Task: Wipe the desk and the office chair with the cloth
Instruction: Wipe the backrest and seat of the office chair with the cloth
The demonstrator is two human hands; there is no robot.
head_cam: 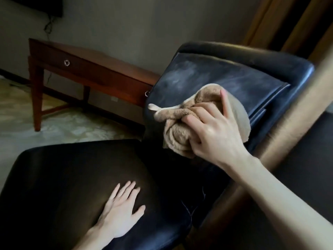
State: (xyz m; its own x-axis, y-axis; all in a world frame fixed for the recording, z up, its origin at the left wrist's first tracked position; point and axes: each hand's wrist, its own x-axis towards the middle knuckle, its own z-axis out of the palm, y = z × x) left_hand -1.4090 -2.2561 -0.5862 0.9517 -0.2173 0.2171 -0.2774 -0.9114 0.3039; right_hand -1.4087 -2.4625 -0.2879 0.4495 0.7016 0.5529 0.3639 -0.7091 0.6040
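A tan cloth [178,141], bunched in the right hand [214,130], presses against the lower back of the black chair [207,76], near its desk-side edge; the fingers curl round the wad. The left hand [120,212] lies flat, fingers spread, on the seat [63,177], well in from its rounded edge. Beyond the chair the wooden desk [90,69] stands against the wall, open floor [63,127] between them. A curtain [297,24] hangs at right.

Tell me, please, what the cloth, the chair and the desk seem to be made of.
Cloth: tan terry-like fabric, by its fuzzy nap. Chair: dark leather or imitation, smooth with a dull sheen. Desk: reddish-brown polished wood, probably, by colour and gloss.
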